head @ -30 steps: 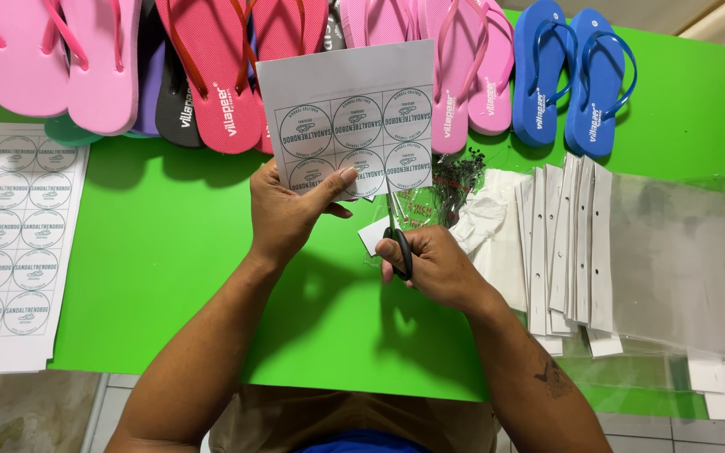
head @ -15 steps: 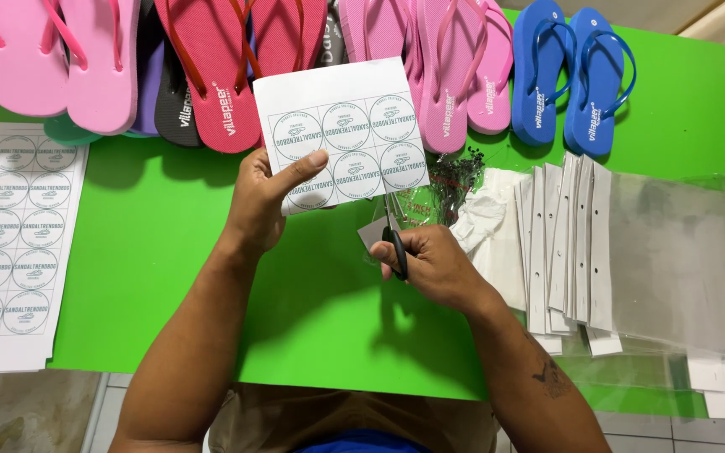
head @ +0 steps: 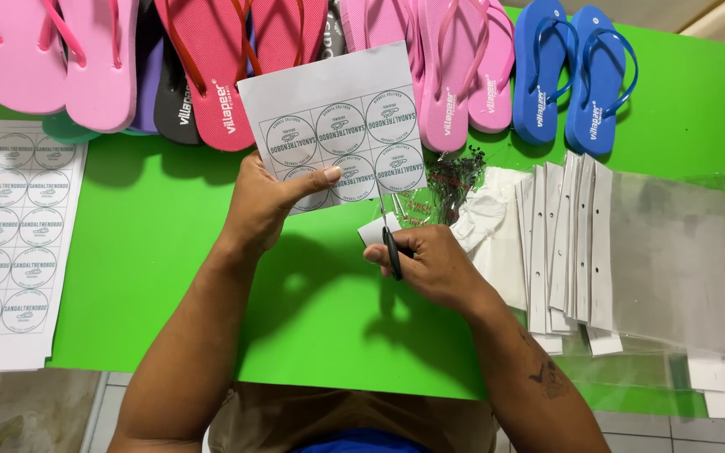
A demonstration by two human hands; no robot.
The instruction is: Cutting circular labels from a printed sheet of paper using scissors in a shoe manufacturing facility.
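A green table (head: 169, 277) stands over grey floor tiles. At its left edge lies a white sheet of round labels (head: 10, 243). The left hand (head: 266, 201) pinches a cut label sheet (head: 337, 126) under the flip-flops (head: 211, 67); the right hand (head: 430, 264) grips scissors (head: 392, 243). Clear bags with white header strips (head: 631, 252) lie rightmost.

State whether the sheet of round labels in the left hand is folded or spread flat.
Spread flat: the label sheet shows all six circles unfolded, pinched by the left hand.
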